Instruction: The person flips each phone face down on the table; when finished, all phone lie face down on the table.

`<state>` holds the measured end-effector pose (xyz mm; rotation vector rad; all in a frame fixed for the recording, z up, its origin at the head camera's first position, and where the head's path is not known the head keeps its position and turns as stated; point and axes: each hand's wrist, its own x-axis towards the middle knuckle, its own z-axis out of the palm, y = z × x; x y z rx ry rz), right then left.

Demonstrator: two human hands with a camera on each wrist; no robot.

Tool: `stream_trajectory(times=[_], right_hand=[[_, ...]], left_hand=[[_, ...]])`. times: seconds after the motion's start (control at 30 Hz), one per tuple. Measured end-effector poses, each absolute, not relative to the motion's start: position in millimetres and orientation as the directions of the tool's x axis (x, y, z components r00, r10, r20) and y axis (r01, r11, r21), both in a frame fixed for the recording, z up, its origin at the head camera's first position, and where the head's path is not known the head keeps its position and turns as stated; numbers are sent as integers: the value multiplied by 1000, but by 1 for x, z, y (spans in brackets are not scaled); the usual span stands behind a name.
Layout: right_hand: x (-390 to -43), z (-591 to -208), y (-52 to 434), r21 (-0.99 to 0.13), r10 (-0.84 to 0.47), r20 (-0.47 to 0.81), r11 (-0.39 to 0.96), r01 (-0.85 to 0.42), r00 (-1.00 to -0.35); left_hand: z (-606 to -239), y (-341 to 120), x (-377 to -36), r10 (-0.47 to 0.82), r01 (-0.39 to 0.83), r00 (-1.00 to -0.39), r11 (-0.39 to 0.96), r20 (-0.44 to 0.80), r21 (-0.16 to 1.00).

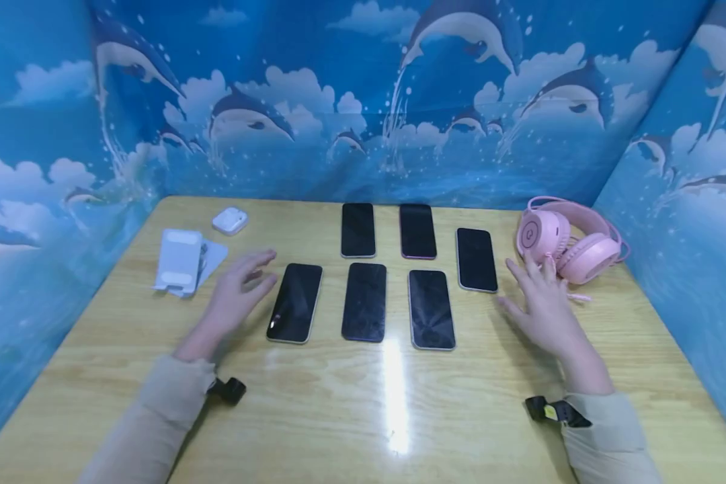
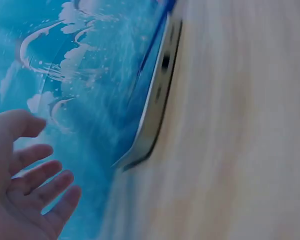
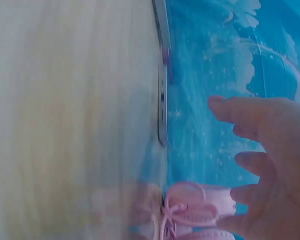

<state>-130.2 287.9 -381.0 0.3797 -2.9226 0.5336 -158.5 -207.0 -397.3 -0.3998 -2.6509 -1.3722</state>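
Observation:
Several dark-screened phones lie face up in two rows on the wooden table (image 1: 363, 403). My left hand (image 1: 242, 286) hovers open, fingers spread, just left of the front-left phone (image 1: 294, 302), not touching it. My right hand (image 1: 538, 302) is open too, between the rightmost phone (image 1: 476, 259) and the pink headphones (image 1: 565, 242). The left wrist view shows my left hand (image 2: 30, 190) with relaxed fingers and a phone's edge (image 2: 152, 110), blurred. In the right wrist view, my right hand (image 3: 270, 165) is spread near a phone edge (image 3: 162, 100) and the headphones (image 3: 195, 210).
A white earbud case (image 1: 230, 220) and a white folded stand (image 1: 180, 261) sit at the back left. Blue dolphin-print walls (image 1: 363, 101) close the table in on the left, back and right. Bare wood lies in front of the phones.

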Motion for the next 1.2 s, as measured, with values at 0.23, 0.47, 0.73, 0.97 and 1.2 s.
stream_trajectory(times=[0.23, 0.47, 0.73, 0.97, 1.2], right_hand=[[-134, -385, 263, -509, -283, 153, 799, -321, -947], [-143, -387, 220, -564, -360, 159, 731, -384, -919], [-158, -387, 156, -633, -480, 132, 633, -446, -867], [-179, -386, 97, -671, -546, 72, 593, -445, -835], [-195, -382, 47, -502, -623, 18, 671, -547, -782]], left_hand=[[-418, -202, -158, 73, 108, -993, 357, 87, 928], [-421, -190, -151, 32, 103, -995, 335, 98, 937], [-430, -188, -149, 22, 103, -995, 385, 102, 917], [-435, -192, -153, 37, 151, -988, 430, 149, 890], [-436, -194, -155, 56, 193, -980, 458, 189, 868]])
